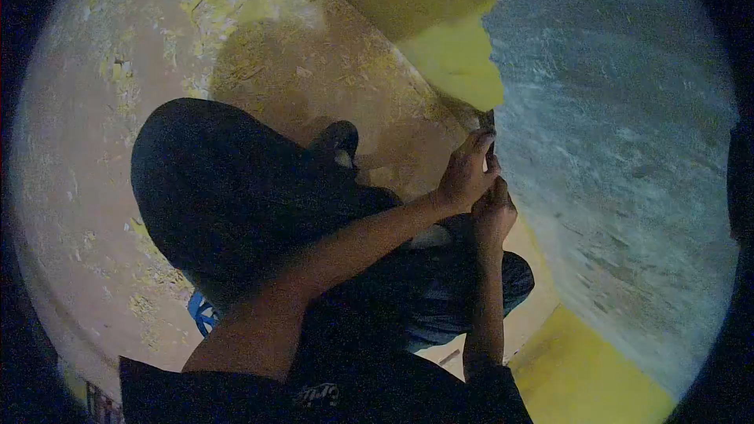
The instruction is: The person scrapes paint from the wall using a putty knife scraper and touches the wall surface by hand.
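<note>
My left hand reaches in from the lower left, its fingers closed at the edge where the yellow surface meets the blue-grey surface. A thin dark strip shows at its fingertips, just under the yellow surface's lower tip. Right below it, my right hand is closed with its fingers pressed together, close against the left hand. What the right fingers hold, if anything, is too small and dark to make out.
My bent legs in dark trousers fill the middle. Around them lies a tan floor with flaking yellow patches. A blue strapped item lies at the lower left. Another yellow surface is at the lower right.
</note>
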Demonstrator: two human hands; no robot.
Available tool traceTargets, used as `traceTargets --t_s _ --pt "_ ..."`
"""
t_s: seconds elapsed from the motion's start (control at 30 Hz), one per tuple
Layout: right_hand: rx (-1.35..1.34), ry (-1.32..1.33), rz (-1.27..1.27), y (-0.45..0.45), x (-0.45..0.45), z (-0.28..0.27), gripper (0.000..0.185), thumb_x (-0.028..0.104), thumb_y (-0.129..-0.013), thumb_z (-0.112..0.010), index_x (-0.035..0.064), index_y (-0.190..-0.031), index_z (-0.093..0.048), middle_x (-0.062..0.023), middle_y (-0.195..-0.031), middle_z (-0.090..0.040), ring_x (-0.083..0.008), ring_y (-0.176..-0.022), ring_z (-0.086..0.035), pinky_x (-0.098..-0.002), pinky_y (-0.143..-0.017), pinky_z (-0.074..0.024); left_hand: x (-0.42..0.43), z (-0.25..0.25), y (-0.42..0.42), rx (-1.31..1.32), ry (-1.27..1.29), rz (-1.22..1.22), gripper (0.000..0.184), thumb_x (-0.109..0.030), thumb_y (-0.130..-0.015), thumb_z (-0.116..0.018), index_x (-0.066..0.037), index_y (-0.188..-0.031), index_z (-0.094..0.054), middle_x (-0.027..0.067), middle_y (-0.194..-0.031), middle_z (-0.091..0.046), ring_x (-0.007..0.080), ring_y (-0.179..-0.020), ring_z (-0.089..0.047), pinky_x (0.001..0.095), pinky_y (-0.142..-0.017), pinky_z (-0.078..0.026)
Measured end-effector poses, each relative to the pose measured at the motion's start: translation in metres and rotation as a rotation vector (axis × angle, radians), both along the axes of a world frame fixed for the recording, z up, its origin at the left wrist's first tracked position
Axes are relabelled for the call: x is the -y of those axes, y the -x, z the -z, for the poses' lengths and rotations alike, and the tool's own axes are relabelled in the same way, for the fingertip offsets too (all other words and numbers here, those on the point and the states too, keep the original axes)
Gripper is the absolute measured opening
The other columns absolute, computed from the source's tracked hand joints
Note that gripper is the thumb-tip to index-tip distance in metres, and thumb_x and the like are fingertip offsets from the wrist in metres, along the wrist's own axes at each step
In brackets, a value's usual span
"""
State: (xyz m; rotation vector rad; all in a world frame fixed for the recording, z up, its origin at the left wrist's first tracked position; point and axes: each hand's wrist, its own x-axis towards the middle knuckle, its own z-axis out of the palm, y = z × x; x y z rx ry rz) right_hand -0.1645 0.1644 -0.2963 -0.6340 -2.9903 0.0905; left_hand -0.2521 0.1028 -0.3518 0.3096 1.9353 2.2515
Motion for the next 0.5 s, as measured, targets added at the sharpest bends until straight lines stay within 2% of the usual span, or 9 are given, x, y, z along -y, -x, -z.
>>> traceTargets --t_s 0.03,0.1,0.23,0.3,0.37,0.43,0.5 --pt "0.0 -0.002 0.01 -0.001 0.005 -0.005 0.027 0.008 -0.08 -0.064 0.0044 -0.106 -0.057 -0.0177 -0.076 -0.065 -0.0341 -0.061 -0.062 -0.0402 -0.055 -0.0491 0.004 -0.005 0.0 0.0 -0.002 0.01 0.052 -0.008 -0.068 -0.07 0.001 -0.117 -0.053 0.0212 -0.116 -0.057 0.0377 -0.112 -0.052 0.0426 -0.097 -0.041" --pt "-0.078 0.138 0.081 -0.001 0.009 -0.008 0.027 0.008 -0.08 -0.063 0.0037 -0.106 -0.057 -0.0191 -0.076 -0.064 -0.0355 -0.061 -0.061 -0.0407 -0.054 -0.0486 0.015 -0.013 0.0 -0.079 -0.036 0.06 0.042 -0.004 -0.072 -0.063 0.004 -0.112 -0.052 0.025 -0.106 -0.056 0.0426 -0.097 -0.055 0.0466 -0.084 -0.046" --pt "-0.087 0.331 0.268 -0.006 -0.005 0.006 0.025 0.01 -0.081 -0.061 0.0026 -0.104 -0.056 -0.0215 -0.075 -0.062 -0.038 -0.062 -0.061 -0.0427 -0.054 -0.0484 0.004 -0.009 -0.008 -0.071 0.055 -0.045 0.041 -0.004 -0.072 -0.063 0.005 -0.112 -0.052 0.0255 -0.107 -0.056 0.0426 -0.099 -0.055 0.0462 -0.084 -0.046" --pt "0.046 -0.008 -0.021 -0.004 -0.006 -0.003 0.025 0.019 -0.084 -0.062 0.0061 -0.105 -0.059 -0.0196 -0.079 -0.065 -0.0345 -0.069 -0.064 -0.0414 -0.059 -0.0504 0.001 0.0 -0.005 -0.1 -0.026 0.015 0.044 -0.005 -0.073 -0.062 0.005 -0.115 -0.051 0.0258 -0.11 -0.055 0.0429 -0.1 -0.055 0.0463 -0.086 -0.046" --pt "0.002 -0.038 0.008 -0.007 -0.009 0.001 0.026 0.018 -0.082 -0.063 0.0061 -0.105 -0.058 -0.0191 -0.079 -0.065 -0.0352 -0.067 -0.064 -0.0422 -0.058 -0.0505 0.004 -0.009 -0.002 -0.172 -0.03 0.026 0.046 -0.006 -0.074 -0.062 0.005 -0.117 -0.05 0.0261 -0.113 -0.055 0.0431 -0.102 -0.055 0.0461 -0.087 -0.046" --pt "-0.046 -0.05 -0.062 0.0 -0.018 0.011 0.022 0.015 -0.082 -0.062 0.0058 -0.101 -0.058 -0.0177 -0.078 -0.065 -0.0346 -0.061 -0.063 -0.0414 -0.052 -0.0499 -0.007 -0.011 -0.004 -0.109 -0.023 -0.114 0.049 -0.007 -0.074 -0.063 0.005 -0.119 -0.049 0.0268 -0.119 -0.053 0.0425 -0.108 -0.053 0.0445 -0.092 -0.045" --pt "-0.022 -0.056 -0.072 0.001 -0.019 0.018 0.023 0.015 -0.082 -0.062 0.0053 -0.102 -0.058 -0.0172 -0.078 -0.066 -0.034 -0.062 -0.063 -0.0415 -0.052 -0.0498 -0.01 -0.003 -0.003 -0.11 0.037 -0.138 0.049 -0.008 -0.075 -0.064 0.006 -0.119 -0.049 0.0268 -0.121 -0.052 0.0422 -0.11 -0.052 0.0438 -0.094 -0.044"
